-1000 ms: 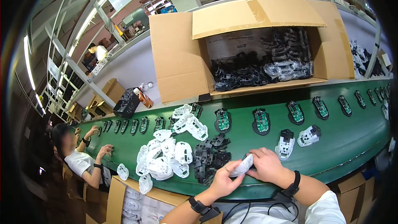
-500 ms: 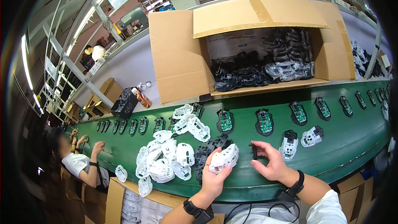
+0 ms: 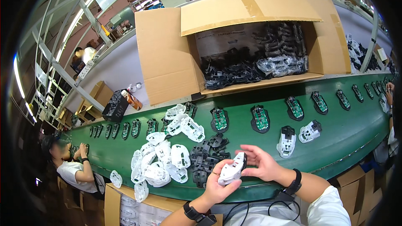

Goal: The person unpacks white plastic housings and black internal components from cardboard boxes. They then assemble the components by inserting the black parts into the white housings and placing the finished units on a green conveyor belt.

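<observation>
My left hand (image 3: 217,189) grips a white computer-mouse shell (image 3: 231,171), tilted above the near edge of the green belt. My right hand (image 3: 268,166) has its thumb and fingers around the shell's far end, where a black plastic piece (image 3: 245,159) lies against it. Whether that piece is seated cannot be made out. Left of my hands are heaped black plastic pieces (image 3: 204,159) and a pile of white mouse shells (image 3: 156,175). To the right, two white shells with black pieces on them, one upright (image 3: 287,144) and one slanted (image 3: 310,131), lie on the belt.
Mouse bases with green circuit boards (image 3: 260,119) line the green belt (image 3: 335,146). Behind it stands an open cardboard box (image 3: 159,58) of bagged black parts. Another carton (image 3: 112,205) sits below the near edge. A co-worker (image 3: 77,171) works at far left; another person's hand (image 3: 390,94) shows at far right.
My right hand has moved left and brought the black piece against the white shell. My left hand has turned the shell more upright. The view has shifted slightly.
</observation>
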A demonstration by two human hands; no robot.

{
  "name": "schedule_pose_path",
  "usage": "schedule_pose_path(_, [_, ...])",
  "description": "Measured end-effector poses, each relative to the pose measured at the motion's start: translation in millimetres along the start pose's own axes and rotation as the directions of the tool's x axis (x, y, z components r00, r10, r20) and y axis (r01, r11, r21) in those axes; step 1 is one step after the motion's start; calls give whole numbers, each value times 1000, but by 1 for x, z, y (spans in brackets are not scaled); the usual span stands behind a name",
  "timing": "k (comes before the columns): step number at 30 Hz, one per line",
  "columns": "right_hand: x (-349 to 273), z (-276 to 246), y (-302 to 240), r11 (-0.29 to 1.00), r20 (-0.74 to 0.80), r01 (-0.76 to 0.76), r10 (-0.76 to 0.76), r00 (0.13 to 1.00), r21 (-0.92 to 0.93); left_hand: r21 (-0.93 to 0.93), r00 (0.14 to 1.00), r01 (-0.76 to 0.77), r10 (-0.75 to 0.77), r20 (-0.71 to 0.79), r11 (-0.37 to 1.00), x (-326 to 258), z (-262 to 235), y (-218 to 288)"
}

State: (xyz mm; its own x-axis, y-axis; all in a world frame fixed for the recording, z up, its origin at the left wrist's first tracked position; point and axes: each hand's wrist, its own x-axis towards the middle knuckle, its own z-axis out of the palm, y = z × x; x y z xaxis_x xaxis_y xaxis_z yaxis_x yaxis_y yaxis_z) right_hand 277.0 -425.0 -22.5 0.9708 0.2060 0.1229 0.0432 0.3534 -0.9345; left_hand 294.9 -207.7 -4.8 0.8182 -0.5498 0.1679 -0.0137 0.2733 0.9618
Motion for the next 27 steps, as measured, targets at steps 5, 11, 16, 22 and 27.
schedule_pose_path(5, [5,2,3,988,131,-146,139,982,49,133,996,-46,56,-70,990,-12,11,1])
schedule_pose_path(11, [-2,2,-10,897,17,137,-144,989,-420,608,947,-306,301,115,732,14,1,32])
schedule_pose_path(16, [4,25,-23,358,271,514,-546,793,-780,776,934,-286,345,95,562,14,3,31])
schedule_pose_path(22, [5,15,-21,642,229,553,-520,823,-531,702,859,-411,504,86,581,13,-10,31])
schedule_pose_path(27, [-2,23,-17,762,177,356,-311,934,-541,717,905,-246,420,-72,652,12,-11,26])
